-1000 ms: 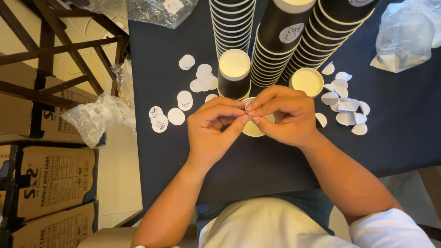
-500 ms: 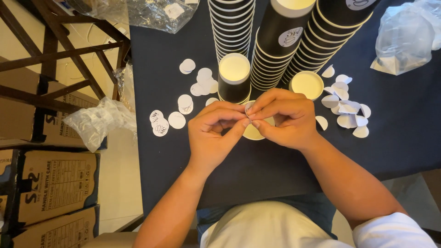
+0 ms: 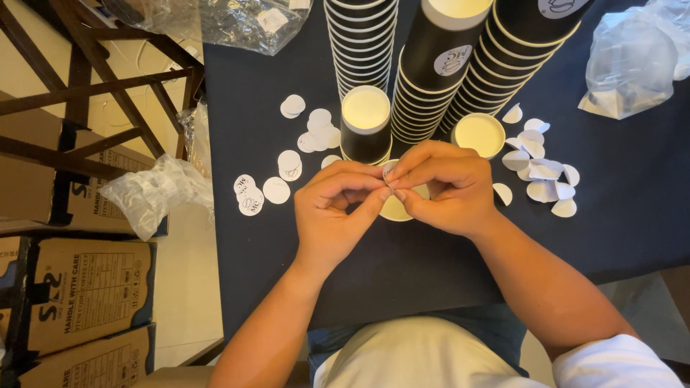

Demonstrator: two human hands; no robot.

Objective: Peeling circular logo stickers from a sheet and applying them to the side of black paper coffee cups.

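Sticker (image 3: 389, 170) pinched between both hands over the bench (image 3: 287, 244)

Left hand (image 3: 336, 208) and right hand (image 3: 442, 183) fingertips meet on it, just above an open cup (image 3: 397, 207), near black cup stacks (image 3: 431, 65).

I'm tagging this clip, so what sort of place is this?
Likely a small home or shop packing spot: stacks of black paper cups, loose round stickers on a dark table, cardboard cartons alongside.
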